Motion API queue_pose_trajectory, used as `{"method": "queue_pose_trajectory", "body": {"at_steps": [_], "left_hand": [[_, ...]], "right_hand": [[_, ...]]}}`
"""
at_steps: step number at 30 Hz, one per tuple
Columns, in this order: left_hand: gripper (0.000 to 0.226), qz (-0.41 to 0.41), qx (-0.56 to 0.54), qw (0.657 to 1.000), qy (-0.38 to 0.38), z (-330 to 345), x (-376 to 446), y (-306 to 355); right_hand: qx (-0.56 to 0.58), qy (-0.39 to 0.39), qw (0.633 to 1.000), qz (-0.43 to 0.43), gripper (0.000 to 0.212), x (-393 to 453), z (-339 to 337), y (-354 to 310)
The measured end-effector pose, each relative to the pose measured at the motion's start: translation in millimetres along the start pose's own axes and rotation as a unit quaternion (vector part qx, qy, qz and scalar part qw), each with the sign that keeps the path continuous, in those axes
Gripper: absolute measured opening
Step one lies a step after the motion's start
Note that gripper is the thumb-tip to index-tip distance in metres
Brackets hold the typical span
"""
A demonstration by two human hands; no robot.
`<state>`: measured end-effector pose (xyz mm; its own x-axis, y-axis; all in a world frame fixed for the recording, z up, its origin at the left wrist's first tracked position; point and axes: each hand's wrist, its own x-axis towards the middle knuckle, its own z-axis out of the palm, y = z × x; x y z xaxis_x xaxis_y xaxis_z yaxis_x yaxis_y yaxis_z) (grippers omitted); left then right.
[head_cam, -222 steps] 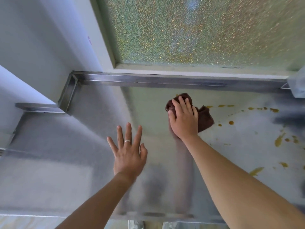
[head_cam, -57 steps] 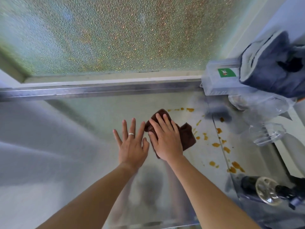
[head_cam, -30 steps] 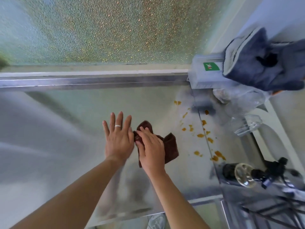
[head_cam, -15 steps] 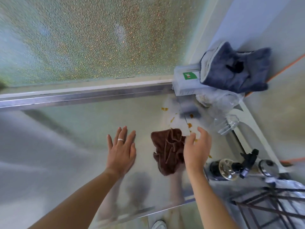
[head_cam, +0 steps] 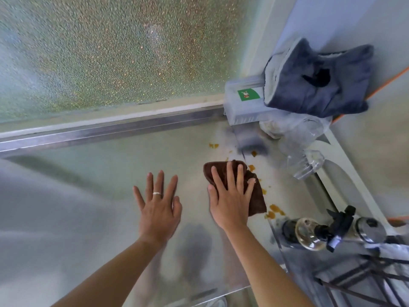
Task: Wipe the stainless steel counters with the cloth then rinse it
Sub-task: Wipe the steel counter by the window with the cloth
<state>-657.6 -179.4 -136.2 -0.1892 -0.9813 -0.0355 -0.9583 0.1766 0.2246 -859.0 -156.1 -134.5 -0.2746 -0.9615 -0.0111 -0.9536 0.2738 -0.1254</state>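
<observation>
One steel counter (head_cam: 93, 178) filled the lower and middle frame, and two bare hands lay on it. One brown cloth (head_cam: 254, 191) sat right of centre, crumpled flat under the right hand (head_cam: 230, 200). Orange-yellow spots (head_cam: 274, 210) were scattered around the cloth's upper and right sides, about eight that could be counted, some partly hidden by the cloth.

The right hand was pressed palm-down on the cloth, its fingers straight and slightly spread, pointing to the top of the frame; it pinned the cloth rather than gripping it, and the cloth's right edge and lower corner stuck out past the little finger. The forearm ran down to the lower right.

The left hand (head_cam: 158, 204) lay flat on bare steel just left of the right hand, apart from the cloth, fingers fanned wide and holding nothing. One ring (head_cam: 157, 193) showed on it. Its forearm ran to the lower left.

At the upper right, one clear box (head_cam: 243, 103) with a green label stood in the corner with one dark blue towel (head_cam: 318, 85) draped on it. Below that were crumpled clear plastic (head_cam: 296, 134) and, at the right edge, one metal tap (head_cam: 309, 233). One frosted window (head_cam: 110, 52) filled the upper left.
</observation>
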Motion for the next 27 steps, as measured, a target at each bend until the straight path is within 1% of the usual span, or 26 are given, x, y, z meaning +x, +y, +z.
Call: {"method": "queue_pose_trajectory", "body": {"at_steps": [2,5,9,12,16,19,27], "left_hand": [[0.060,0.002,0.005,1.000,0.002,1,0,0],[0.061,0.004,0.005,1.000,0.000,1,0,0],[0.061,0.008,0.003,1.000,0.006,2,0,2],[0.062,0.009,0.002,1.000,0.007,2,0,2],[0.061,0.010,0.001,1.000,0.012,0,1,3],[0.060,0.016,0.001,1.000,0.021,-1,0,3],[0.061,0.014,-0.010,1.000,0.017,-1,-5,6]], "right_hand": [[0.002,-0.015,1.000,0.009,0.055,24,-4,4],[0.006,-0.023,1.000,-0.011,0.057,60,-7,4],[0.020,-0.023,0.999,-0.017,0.058,101,-8,-12],[0.029,-0.046,0.998,-0.015,0.056,130,-7,-26],[0.033,-0.063,0.997,-0.026,0.054,152,-10,-26],[0.044,-0.058,0.997,-0.023,0.054,135,-14,-18],[0.058,0.006,0.998,0.035,0.059,10,-3,1]]}}
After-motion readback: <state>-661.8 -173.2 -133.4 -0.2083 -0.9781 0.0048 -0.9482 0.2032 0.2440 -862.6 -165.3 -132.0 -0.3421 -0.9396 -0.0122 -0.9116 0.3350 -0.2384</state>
